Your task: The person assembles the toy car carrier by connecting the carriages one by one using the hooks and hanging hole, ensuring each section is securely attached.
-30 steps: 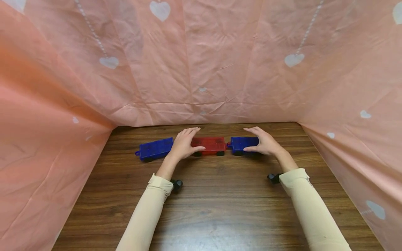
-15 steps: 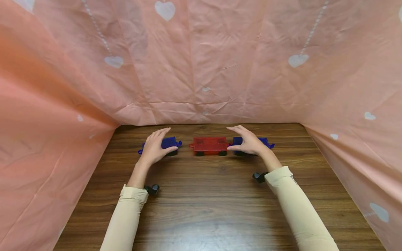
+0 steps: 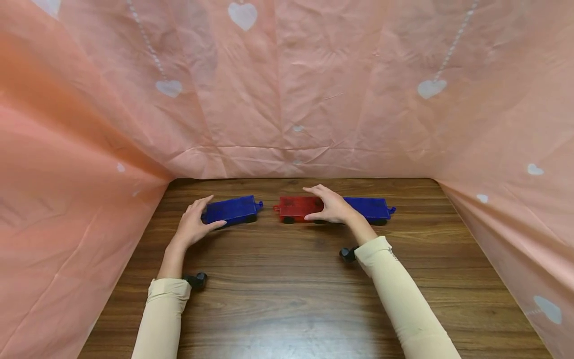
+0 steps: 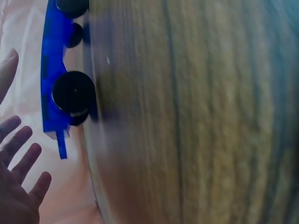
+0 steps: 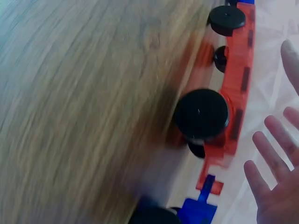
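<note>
Three flat toy train cars of see-through plastic with black wheels stand in a row on the table. My left hand [image 3: 193, 224] arches over the left end of the left blue car [image 3: 237, 208], fingers spread; in the left wrist view a gap separates the fingers from that car [image 4: 53, 56]. Over the right end of the red car [image 3: 296, 207] is my right hand [image 3: 332, 207], thumb and fingers apart. The right wrist view shows its fingers beside the red car [image 5: 238, 84]. There, a blue hook [image 5: 205, 186] meets the red coupling, linking to the right blue car [image 3: 369, 208].
A gap lies between the left blue car's hook [image 3: 259, 205] and the red car's ring [image 3: 275, 208]. Pink cloth [image 3: 314, 99] with white hearts walls the wooden table [image 3: 287, 289] at the back and both sides. Small black cameras [image 3: 196, 281] sit on the wrists.
My left hand has moved left along the left blue car to its far end. My right hand has moved left from the right blue car to the red car. The cars have stayed put.
</note>
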Motion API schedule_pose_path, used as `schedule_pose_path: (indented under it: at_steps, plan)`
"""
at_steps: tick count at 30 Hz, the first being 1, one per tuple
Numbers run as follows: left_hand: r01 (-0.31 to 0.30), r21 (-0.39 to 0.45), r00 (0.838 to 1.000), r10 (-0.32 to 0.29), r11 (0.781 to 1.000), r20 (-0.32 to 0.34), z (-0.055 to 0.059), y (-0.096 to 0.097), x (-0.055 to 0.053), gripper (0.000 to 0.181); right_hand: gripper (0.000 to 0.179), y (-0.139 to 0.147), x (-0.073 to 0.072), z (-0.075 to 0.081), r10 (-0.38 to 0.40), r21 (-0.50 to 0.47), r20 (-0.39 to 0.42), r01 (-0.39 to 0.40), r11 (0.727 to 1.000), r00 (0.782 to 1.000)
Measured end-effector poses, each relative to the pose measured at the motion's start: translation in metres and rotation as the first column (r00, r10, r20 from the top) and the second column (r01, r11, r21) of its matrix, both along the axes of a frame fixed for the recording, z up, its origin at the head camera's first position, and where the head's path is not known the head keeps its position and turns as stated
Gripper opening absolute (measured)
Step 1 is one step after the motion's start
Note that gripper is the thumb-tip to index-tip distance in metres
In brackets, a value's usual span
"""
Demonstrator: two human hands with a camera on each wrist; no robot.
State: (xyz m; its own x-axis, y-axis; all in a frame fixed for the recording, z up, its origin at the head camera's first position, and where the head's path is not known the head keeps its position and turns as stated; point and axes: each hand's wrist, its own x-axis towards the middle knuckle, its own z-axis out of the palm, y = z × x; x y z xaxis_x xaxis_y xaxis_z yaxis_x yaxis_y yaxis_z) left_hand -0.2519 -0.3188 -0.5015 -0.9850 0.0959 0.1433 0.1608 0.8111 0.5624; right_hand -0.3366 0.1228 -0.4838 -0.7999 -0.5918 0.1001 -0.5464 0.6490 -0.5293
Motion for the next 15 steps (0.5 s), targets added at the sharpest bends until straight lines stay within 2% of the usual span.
schedule_pose_path:
  at_steps: [8, 15]
  plan:
    - [0.004, 0.053, 0.997, -0.008, 0.999, 0.075, -0.008, -0.012, -0.005, 0.102, 0.093, -0.014, -0.004, -0.008, -0.025, 0.09, 0.011, 0.024, 0.996, 1.0]
    - [0.006, 0.1, 0.99, -0.019, 0.995, 0.137, -0.014, -0.015, -0.01, 0.104, 0.094, -0.018, -0.008, -0.015, -0.02, 0.133, -0.015, 0.022, 0.991, 1.0]
